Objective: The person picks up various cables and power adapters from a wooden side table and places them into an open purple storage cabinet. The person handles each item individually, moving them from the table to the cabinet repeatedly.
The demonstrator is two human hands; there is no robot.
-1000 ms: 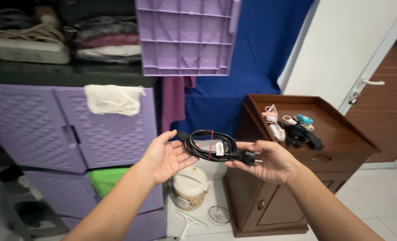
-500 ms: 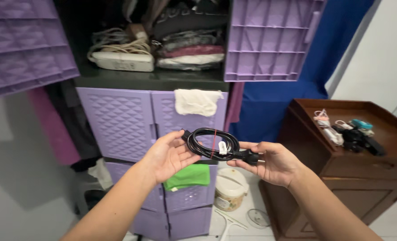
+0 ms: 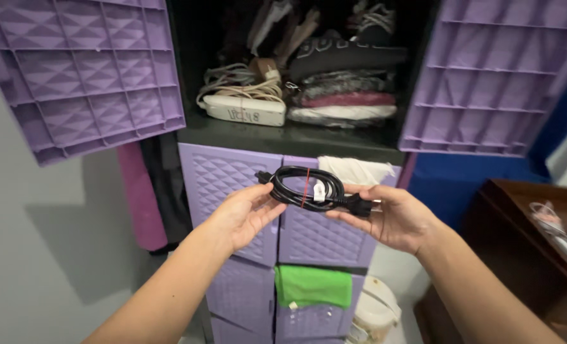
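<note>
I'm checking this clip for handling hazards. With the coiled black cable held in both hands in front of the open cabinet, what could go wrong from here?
The coiled power cable rests on the fingertips of the left hand and right hand, a loose grip, so it might slip. Only one thin red tie binds the coil, so the loops could spring apart. The open shelf already holds a power strip and folded clothes, so the cable could snag there.

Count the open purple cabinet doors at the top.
2: one open door swung out at upper left, another open door at upper right, flanking the shelf. Closed ones sit below.
</note>
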